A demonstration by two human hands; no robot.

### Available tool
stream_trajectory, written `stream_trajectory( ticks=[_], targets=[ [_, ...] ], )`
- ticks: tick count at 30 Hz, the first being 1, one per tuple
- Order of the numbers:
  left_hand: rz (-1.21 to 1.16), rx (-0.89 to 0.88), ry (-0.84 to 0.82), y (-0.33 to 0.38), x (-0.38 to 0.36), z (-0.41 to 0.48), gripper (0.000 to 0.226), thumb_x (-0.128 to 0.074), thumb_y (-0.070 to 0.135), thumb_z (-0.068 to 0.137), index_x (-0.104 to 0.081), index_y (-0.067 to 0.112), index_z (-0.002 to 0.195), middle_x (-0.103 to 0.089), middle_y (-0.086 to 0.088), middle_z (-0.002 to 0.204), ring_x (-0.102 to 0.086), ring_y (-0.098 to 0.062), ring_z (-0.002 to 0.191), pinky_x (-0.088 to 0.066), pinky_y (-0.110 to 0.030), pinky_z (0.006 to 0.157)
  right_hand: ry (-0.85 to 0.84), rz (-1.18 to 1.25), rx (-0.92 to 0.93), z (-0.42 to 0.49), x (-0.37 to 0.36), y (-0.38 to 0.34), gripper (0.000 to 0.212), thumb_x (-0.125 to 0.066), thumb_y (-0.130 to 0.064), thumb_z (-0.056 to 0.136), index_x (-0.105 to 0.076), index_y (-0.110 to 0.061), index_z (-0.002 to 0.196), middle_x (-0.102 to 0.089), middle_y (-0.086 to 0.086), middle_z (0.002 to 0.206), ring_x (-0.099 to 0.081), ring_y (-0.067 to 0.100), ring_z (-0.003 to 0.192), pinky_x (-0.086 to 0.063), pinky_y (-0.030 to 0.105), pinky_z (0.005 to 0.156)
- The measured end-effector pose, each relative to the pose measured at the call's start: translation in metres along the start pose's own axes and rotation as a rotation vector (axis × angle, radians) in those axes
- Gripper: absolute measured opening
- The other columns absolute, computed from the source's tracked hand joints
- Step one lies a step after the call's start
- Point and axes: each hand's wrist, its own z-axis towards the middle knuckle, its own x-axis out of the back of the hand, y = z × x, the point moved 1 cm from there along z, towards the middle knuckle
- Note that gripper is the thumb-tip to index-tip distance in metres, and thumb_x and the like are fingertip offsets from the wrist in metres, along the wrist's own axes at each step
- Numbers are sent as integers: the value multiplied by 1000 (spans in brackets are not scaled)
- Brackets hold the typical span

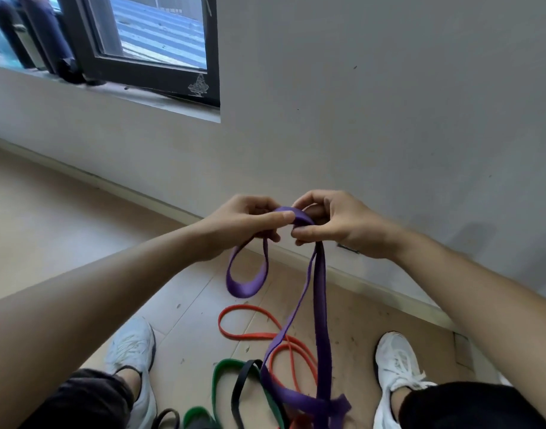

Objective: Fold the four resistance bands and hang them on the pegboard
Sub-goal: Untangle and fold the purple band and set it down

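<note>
At twelve o'clock before me, my left hand [250, 221] and right hand [330, 222] pinch the purple band [319, 292] at its fold — light, limp, stretchy rubber, I'd judge — best gripped near the bend, its tail trailing toward six.

forearms [111, 289]: bare | legwear [89, 397]: dark fabric at knees | shoes [132, 345]: white laced sneakers

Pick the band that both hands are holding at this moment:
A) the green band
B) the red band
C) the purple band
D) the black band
C: the left hand and the right hand both pinch the purple band, while the red band, green band and black band lie on the floor.
</note>
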Motion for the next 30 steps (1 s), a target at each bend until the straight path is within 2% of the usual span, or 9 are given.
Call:
stream_trajectory(
  ticks=[3,5,8,14,18,19,21,25,30],
  targets=[
    [12,-40,62,5,-2,2,27,-73,35,90,-73,12,104,-70,-3,83,-64,-15,76,-53,-29,74,3,6,-11,1,-5,5,42,-81,-2,82,-62,-5,118,-76,15,104,-74,31,99,-61,41,91],
    [2,-72,79,10,-3,1,20,-73,29,92,-73,13,104,-71,-6,87,-64,-17,79,-55,-31,78,-26,-31,-28,1,-11,12,39,-81,-4,82,-64,-10,116,-74,12,104,-74,25,99,-61,36,88],
    [-29,-88,113,18,-1,0,25,-72,34,88,-72,14,103,-71,-7,91,-65,-14,82,-56,-27,80,-117,-181,-99,-1,-21,32,27,-80,-11,84,-68,-16,108,-73,3,102,-72,15,97,-59,29,84],
    [-93,-66,176,14,24,-3,39,-71,43,79,-71,13,103,-67,4,84,-58,-11,78,-51,-24,76,-139,-162,-180,1,-18,51,22,-78,-16,86,-65,0,95,-70,4,87,-71,17,84,-57,28,80],
    [-98,-52,182,1,43,-3,35,-69,39,81,-71,12,103,-64,13,72,-58,-3,72,-50,-17,70,-73,-160,-171,4,-6,46,32,-82,-18,83,-63,5,96,-66,22,89,-67,23,83,-58,39,83],
    [-91,-38,176,-3,50,-3,34,-70,38,82,-70,12,103,-64,14,71,-58,-2,71,-49,-16,70,-47,-157,-160,4,-1,42,30,-83,-16,82,-63,3,94,-65,22,86,-67,22,81,-58,38,80],
    [-42,-5,156,-14,63,-6,34,-73,39,85,-70,12,106,-65,13,73,-57,-3,71,-49,-18,71,-7,-111,-128,1,9,33,19,-82,-10,82,-65,-6,90,-66,5,76,-68,14,74,-54,25,70],
    [47,48,138,-33,76,-8,46,-80,46,82,-71,13,113,-70,-1,91,-63,-8,79,-49,-24,75,53,20,-14,-3,22,7,26,-82,-10,78,-71,-12,101,-70,-2,80,-67,13,74,-54,22,68],
    [79,98,-5,-34,68,-7,59,-75,60,68,-71,15,106,-67,4,80,-63,-7,75,-51,-19,70,149,76,88,-7,24,-8,42,-78,-20,75,-71,-5,114,-73,2,84,-68,20,77,-57,26,74]
  ],
)
